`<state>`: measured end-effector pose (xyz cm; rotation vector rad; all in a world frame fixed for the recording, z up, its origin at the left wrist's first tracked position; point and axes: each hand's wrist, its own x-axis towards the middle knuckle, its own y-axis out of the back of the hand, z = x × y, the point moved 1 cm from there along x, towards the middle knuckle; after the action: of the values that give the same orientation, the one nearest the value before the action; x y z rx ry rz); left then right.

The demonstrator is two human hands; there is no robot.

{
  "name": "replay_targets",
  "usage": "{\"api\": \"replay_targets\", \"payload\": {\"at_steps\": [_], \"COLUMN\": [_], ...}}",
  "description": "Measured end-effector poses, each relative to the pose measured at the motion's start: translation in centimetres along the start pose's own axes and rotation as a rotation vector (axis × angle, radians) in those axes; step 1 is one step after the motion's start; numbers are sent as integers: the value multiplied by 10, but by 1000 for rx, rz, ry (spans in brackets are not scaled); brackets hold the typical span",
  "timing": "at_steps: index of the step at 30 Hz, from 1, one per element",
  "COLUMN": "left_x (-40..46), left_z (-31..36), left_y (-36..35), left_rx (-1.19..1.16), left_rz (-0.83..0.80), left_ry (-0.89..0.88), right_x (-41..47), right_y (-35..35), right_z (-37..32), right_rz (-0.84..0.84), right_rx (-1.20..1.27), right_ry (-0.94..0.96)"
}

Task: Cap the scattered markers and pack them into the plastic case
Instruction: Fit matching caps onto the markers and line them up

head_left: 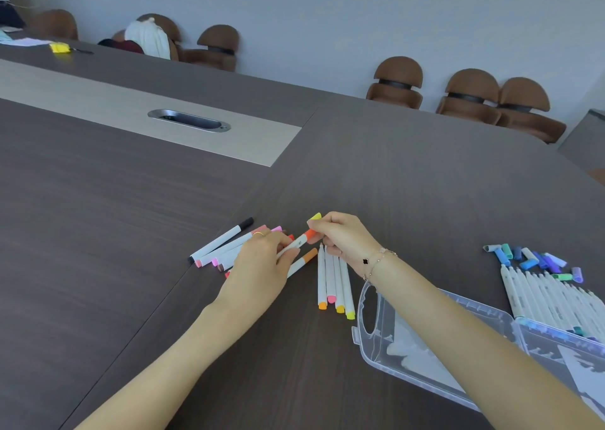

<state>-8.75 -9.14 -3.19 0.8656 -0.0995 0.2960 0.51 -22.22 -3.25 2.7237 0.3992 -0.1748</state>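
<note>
We grip white marker [296, 244] in left hand [262, 266]; right hand [343, 238] pinches its orange cap [309, 234], yellow cap [316, 216] at fingertips. Clear case [386, 347] under right forearm.

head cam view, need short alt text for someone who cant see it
A person's left hand and right hand hold an orange-capped marker over a dark table, the right also pinching a yellow cap. An open plastic case lies nearby.

markers [334, 279] left of case [409, 357]
</note>
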Motion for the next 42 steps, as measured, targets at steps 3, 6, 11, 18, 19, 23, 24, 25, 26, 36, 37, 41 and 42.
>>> {"api": "replay_targets", "payload": {"at_steps": [3, 6, 11, 18, 19, 23, 24, 25, 26, 36, 37, 41, 42], "left_x": [1, 2, 6, 4, 4, -2, -2, -3, -3, 8, 8, 5, 3], "left_z": [-2, -4, -9, -26, -23, 5, 12, 18, 22, 25, 23, 13, 11], "left_y": [-2, -3, -2, -7, -8, -13, -17, -21, -26, -34, -34, -29, -28], "left_rx": [-39, -54, -33, 329, 334, 213, 227, 256, 286, 406, 409, 378, 377], "left_rz": [86, 116, 132, 176, 204, 183, 96, 5, -59, -231, -239, -216, -206], "left_ry": [-16, -3, 85, 12, -13, -148, -154, -149, -143, 17, 30, 56, 50], "right_x": [1, 3, 13, 25, 25, 25, 26, 27, 28, 47, 49, 57, 58], "right_y": [-2, -6, 4, 61, 65, 75, 76, 77, 76, 65, 63, 54, 53], "right_z": [-3, -4, -17, -4, -1, 4, 3, 1, -1, 3, 5, 7, 6], "right_rz": [28, 19, -48, 175, 167, 172, 175, 177, 177, -10, -17, -18, -16], "right_rx": [58, 57, -237, -544, -573, -603, -600, -603, -608, -786, -797, -816, -818], "right_ry": [-16, -24, 100, 200, 198, 199, 207, 215, 226, 254, 255, 259, 253]}}
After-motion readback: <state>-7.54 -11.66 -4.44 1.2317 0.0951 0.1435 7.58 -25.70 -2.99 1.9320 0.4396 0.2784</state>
